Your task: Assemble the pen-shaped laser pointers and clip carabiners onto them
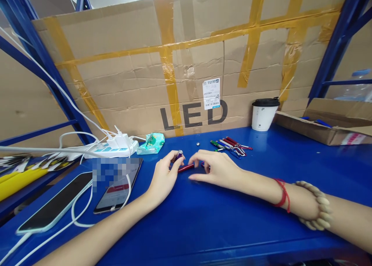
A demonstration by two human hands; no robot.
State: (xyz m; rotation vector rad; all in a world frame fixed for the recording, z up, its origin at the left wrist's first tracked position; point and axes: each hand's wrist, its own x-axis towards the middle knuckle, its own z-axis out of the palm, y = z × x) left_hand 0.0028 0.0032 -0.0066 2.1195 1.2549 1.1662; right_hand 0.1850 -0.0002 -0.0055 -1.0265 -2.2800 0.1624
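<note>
My left hand (pixel 164 177) rests on the blue table (pixel 203 219) and pinches a small purple cylinder with a metal tip (pixel 178 155) between thumb and fingers. My right hand (pixel 215 168) lies just to its right, fingers curled down over a thin red pen-like tube (pixel 186 167) that lies flat between both hands. A red string and a bead bracelet sit on my right wrist. A tiny silver part (pixel 198 144) lies on the table just beyond the hands. Several more small pens in red, green and white (pixel 231 144) lie in a pile behind my right hand.
A large taped cardboard sheet marked LED (pixel 192 64) stands at the back. A white paper cup with black lid (pixel 263 114) stands at right, beside an open cardboard box (pixel 325 126). Two phones on white cables (pixel 116 188) lie at left, near a power strip (pixel 116 146) and a green packet (pixel 151 142).
</note>
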